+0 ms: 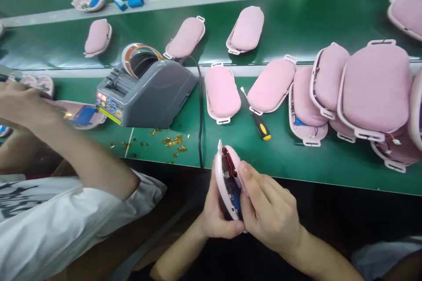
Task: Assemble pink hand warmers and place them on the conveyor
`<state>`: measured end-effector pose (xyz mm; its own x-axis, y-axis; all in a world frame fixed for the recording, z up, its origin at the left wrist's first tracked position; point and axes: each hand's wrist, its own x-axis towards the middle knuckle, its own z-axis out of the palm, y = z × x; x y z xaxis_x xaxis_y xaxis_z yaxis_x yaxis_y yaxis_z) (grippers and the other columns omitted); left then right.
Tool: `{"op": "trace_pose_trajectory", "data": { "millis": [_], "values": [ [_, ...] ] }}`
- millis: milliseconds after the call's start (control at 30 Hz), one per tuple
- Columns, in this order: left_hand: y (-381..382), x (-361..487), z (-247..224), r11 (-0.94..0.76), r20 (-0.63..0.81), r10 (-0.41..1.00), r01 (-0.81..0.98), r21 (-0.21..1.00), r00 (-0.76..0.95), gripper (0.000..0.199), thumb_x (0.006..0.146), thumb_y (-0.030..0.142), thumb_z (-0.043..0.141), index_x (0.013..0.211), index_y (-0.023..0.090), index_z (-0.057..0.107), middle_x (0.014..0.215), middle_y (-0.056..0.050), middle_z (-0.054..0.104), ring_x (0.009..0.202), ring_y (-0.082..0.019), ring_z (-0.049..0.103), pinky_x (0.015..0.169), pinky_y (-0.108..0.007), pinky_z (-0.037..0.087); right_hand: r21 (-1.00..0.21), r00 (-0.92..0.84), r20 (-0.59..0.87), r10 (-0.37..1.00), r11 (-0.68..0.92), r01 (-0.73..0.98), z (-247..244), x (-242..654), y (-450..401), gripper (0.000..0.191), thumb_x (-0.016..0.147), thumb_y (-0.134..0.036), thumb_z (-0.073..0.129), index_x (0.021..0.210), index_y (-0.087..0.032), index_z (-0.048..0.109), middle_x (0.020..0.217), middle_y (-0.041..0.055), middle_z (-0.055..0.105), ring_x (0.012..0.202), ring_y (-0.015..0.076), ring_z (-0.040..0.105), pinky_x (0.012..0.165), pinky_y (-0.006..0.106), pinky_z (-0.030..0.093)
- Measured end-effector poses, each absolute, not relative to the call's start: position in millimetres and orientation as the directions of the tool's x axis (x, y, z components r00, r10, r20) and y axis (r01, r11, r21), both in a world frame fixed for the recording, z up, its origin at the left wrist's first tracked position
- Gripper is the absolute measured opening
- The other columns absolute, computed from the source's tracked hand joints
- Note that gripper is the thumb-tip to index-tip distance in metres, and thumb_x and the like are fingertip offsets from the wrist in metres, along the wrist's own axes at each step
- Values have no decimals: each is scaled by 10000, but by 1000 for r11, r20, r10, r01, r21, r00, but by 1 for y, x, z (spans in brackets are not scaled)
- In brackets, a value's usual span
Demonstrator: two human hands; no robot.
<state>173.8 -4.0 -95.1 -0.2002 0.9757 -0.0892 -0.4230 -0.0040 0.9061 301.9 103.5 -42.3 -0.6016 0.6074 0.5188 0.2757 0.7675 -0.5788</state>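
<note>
Open pink case (223,189): up close, held between both hands just off the front edge of the green bench, tilted on its side, its two halves parted and red wires (229,164) and a blue part (235,197) showing in the gap.
Left hand (216,217): here it is, wrapped round the pale-rimmed half, thumb laid across the lower end.
Right hand (273,210): fingers bent, gripping the padded half between thumb and fingers.
Green bench (184,149): right beyond the hands, a black cable (200,118) running down to its front edge.
Screwdriver (263,128): yellow and black, its handle out in view, just below a tilted pink case (273,85).
Upright neighbour (223,92): another pink case, lying left of that one.
Right side: a crowded pile of pink cases (376,88), overlapping, some with wires poking out.
Left side: grey tape dispenser (158,92), display lit, with amber scraps (176,141) scattered in front.
Far left: a co-worker's hand (23,103) and white sleeve (75,228), near an open shell (95,118) with a blue piece inside.
Back: more pink cases (247,28) spaced along the green surface, and two small blue parts (135,2) on the pale ledge.
</note>
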Motion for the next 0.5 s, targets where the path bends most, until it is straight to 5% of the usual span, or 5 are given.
{"op": "trace_pose_trajectory", "data": {
  "millis": [133, 267, 367, 500],
  "values": [
    [-4, 176, -94, -15, -82, 975, -431, 902, -206, 1342, 694, 503, 951, 1710, 401, 80, 1711, -119, 418, 1475, -447, 540, 1181, -532, 518, -659, -667, 398, 629, 702, 269, -33, 303, 114, 639, 934, -69, 514, 1570, -118, 483, 1476, 219, 653, 1166, 290, 769, 872, 399, 711],
    [-8, 178, -94, 11, -90, 974, -355, 935, -207, 1355, 670, 487, 967, 1716, 382, 112, 1754, -136, 337, 1553, -435, 448, 1287, -552, 391, -582, -742, 245, 624, 707, 402, -15, 302, 130, 592, 882, -91, 490, 1459, -169, 597, 1562, 191, 583, 833, 231, 799, 563, 334, 673],
    [-11, 179, -96, 35, -113, 969, -330, 943, -220, 1394, 610, 514, 987, 1715, 367, 150, 1741, -142, 359, 1581, -451, 397, 1327, -578, 301, -519, -773, 234, 590, 748, 414, -8, 300, 136, 460, 868, -94, 504, 1284, -133, 697, 1492, 170, 652, 766, 209, 781, 524, 306, 652],
    [-6, 179, -92, 31, -130, 970, -427, 904, -205, 1341, 648, 573, 942, 1712, 337, 161, 1727, -157, 378, 1566, -463, 415, 1307, -582, 343, -585, -813, 288, 505, 765, 268, -12, 307, 136, 437, 937, -130, 524, 1352, -122, 661, 1550, 200, 599, 1125, 282, 776, 763, 341, 713]
  ]
}}
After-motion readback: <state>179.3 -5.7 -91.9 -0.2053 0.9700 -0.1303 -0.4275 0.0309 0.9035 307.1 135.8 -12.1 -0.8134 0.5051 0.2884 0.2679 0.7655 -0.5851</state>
